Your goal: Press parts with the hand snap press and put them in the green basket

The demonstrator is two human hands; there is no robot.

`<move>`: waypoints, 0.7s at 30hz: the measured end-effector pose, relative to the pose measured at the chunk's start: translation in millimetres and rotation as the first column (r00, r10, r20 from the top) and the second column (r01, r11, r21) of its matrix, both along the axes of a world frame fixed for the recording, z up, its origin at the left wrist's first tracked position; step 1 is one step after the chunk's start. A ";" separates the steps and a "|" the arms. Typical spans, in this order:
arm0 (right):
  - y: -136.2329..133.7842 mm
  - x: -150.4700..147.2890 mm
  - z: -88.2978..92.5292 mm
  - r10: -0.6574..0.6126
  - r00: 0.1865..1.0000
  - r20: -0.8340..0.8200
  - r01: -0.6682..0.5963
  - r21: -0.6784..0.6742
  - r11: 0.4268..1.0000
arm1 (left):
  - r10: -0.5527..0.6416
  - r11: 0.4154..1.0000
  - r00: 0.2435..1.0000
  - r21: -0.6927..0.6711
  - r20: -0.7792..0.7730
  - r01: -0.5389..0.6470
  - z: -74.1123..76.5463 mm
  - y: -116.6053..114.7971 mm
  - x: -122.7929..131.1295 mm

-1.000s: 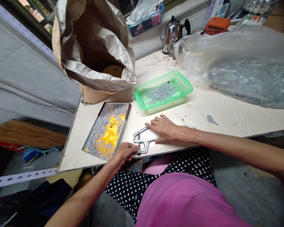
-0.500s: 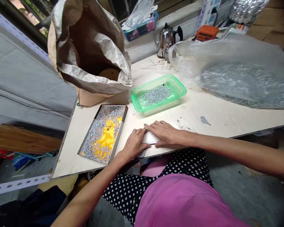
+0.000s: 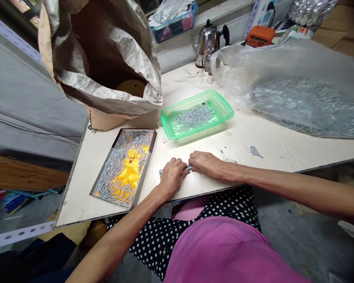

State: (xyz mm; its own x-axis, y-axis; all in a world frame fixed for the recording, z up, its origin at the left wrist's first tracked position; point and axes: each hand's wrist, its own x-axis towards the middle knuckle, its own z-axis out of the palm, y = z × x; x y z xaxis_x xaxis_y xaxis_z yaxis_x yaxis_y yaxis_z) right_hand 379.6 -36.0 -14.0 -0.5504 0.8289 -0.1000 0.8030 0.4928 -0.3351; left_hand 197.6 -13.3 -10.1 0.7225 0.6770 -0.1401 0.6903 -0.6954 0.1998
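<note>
Near the table's front edge, my left hand (image 3: 172, 176) and my right hand (image 3: 205, 163) face each other with curled fingers. Between them shows the narrow edge of a thin silvery metal plate (image 3: 188, 168), pinched from both sides; most of it is hidden by my fingers. A small grey corner (image 3: 161, 173) sticks out left of my left hand, and I cannot tell whether it belongs to the same plate. To the left lies a shallow tray (image 3: 152, 151) of small metal pins on a yellow bottom. Beyond my hands stands a green plastic basket (image 3: 221, 122) with more pins.
A large open woven sack (image 3: 129, 104) stands at the back left. At the right lies a clear plastic bag (image 3: 306, 90) full of metal pieces. A steel kettle (image 3: 206, 43), a blue basket (image 3: 174, 30) and an orange box (image 3: 259, 36) are at the back.
The plate lay flat with its broad silvery face showing and my hands spread over it. Now only a narrow edge shows, and my fingers have curled in and closed on it.
</note>
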 end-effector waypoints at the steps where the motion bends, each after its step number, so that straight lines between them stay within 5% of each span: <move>1: 0.3 0.5 -1.6 0.000 1.000 -0.004 0.000 0.006 1.000 | 0.003 1.000 1.000 0.005 0.005 -0.003 -0.5 0.4 -0.2; 6: 2.8 13.9 -0.6 0.004 1.000 -0.027 -0.001 0.073 0.997 | 0.048 0.994 0.998 0.098 0.045 -0.052 -5.6 -12.1 -5.2; 11: 12.2 23.0 3.5 0.040 0.999 0.029 -0.042 0.060 0.997 | -0.002 0.987 0.978 0.156 0.208 -0.031 -21.0 -53.9 -9.1; 15: 26.0 11.9 -1.7 -0.063 0.989 0.137 0.040 0.165 0.986 | -0.066 0.992 0.957 0.120 0.282 0.033 -30.1 -75.8 -9.3; 21: 42.4 -17.3 2.6 -0.142 0.975 0.170 0.092 0.272 0.958 | -0.068 0.996 0.940 0.072 0.335 0.047 -31.0 -76.1 -11.3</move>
